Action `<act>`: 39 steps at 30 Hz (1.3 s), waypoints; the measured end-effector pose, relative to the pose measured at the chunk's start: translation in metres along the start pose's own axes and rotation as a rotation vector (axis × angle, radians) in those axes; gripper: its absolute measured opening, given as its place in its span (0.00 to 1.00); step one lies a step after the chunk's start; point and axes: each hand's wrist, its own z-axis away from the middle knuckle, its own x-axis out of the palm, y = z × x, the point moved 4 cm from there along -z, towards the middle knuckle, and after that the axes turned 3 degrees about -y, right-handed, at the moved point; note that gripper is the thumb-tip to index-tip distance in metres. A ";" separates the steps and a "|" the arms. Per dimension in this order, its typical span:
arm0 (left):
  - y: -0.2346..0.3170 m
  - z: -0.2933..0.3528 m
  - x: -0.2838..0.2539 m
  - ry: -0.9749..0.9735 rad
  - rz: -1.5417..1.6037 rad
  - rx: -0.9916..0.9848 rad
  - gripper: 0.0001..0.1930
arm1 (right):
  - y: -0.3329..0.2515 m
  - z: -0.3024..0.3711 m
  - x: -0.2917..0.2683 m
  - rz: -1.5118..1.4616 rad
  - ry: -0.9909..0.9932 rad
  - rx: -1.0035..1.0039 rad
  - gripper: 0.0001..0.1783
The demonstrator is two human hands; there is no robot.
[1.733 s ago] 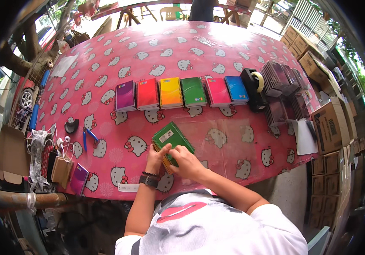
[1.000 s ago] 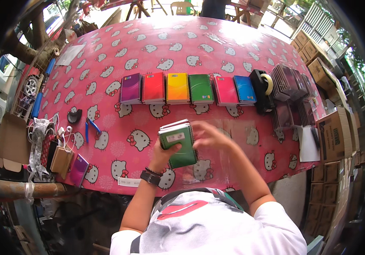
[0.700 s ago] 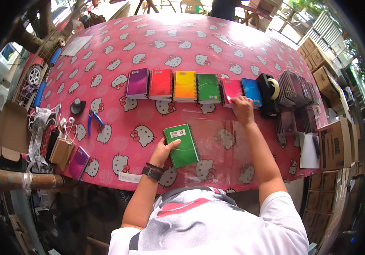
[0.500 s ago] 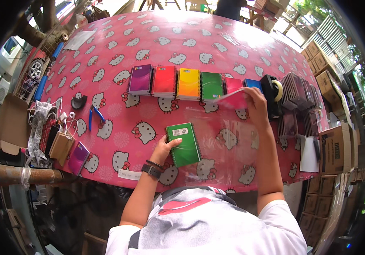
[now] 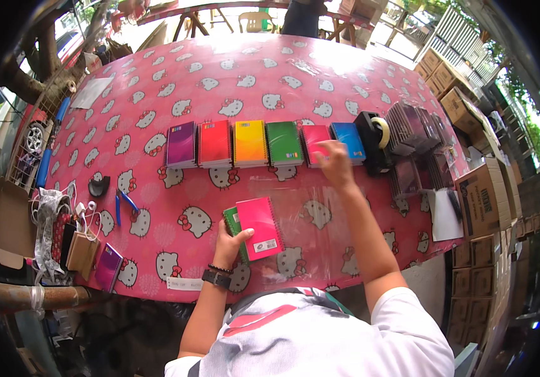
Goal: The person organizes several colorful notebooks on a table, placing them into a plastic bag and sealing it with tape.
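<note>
My left hand (image 5: pixel 226 244) is closed around two spiral notebooks, a pink notebook (image 5: pixel 258 225) lying on top of a green notebook (image 5: pixel 231 220). The green one shows only along its left side, and a white label sits on the pink cover. My right hand (image 5: pixel 335 162) reaches over the row, with fingers apart and nothing seen in them. It covers part of the pink notebook stack (image 5: pixel 313 137) and borders the blue notebook stack (image 5: pixel 349 141). Further left stand the green (image 5: pixel 283 141), yellow (image 5: pixel 249 143), red (image 5: pixel 214 142) and purple stacks (image 5: pixel 181 144).
A black tape dispenser (image 5: pixel 370 143) stands right of the row, beside wrapped notebook packs (image 5: pixel 408 129). Blue-handled pliers (image 5: pixel 125 204) and a purple notebook (image 5: pixel 108 267) lie left. Clear plastic (image 5: pixel 301 188) lies before the row. Cardboard boxes (image 5: pixel 480 195) stand at the right.
The pink notebook moved from my right hand onto the green one in my left hand. My right hand, now without it, is over the pink and blue stacks. The view shifted.
</note>
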 end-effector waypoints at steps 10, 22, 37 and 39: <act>-0.013 -0.005 -0.007 -0.051 0.118 0.012 0.30 | 0.087 0.015 -0.010 0.620 -0.237 0.379 0.38; -0.010 0.001 -0.005 -0.080 0.182 -0.051 0.31 | -0.058 0.095 -0.007 -1.363 -0.188 0.703 0.17; -0.017 -0.004 -0.007 -0.256 0.294 -0.090 0.39 | -0.117 0.078 -0.024 -1.251 -0.409 0.409 0.16; -0.007 0.000 -0.005 -0.289 0.315 -0.086 0.39 | -0.122 0.062 -0.025 -1.115 -0.672 0.240 0.18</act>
